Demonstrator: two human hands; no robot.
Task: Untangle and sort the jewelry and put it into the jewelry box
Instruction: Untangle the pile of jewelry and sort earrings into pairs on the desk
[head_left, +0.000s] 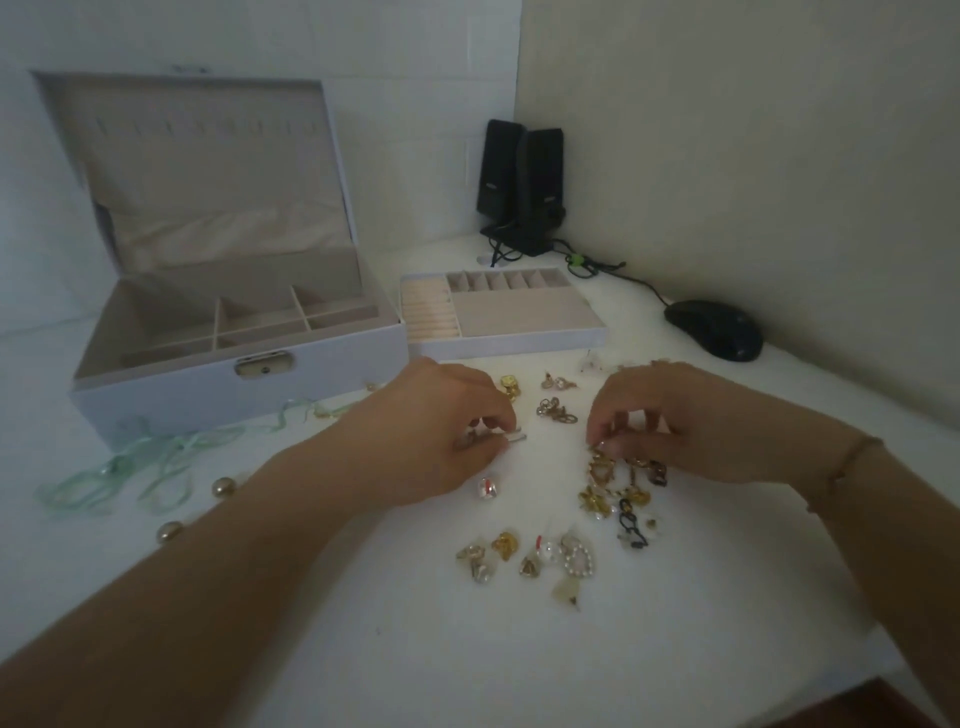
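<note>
Jewelry (621, 493) lies loose in front of the open jewelry box (236, 338); we pinch one small piece in the left hand (441, 431) and pluck the tangle with the right hand (660, 421), risking snagged links.

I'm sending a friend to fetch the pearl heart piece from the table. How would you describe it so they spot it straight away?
Start at the open jewelry box on the white table, then come toward the near edge, past both hands, to the nearest row of small pieces. The pearl heart lies toward the right of that row. Unlike the gold bits beside it, it is an open heart outline made of small white beads.
</note>
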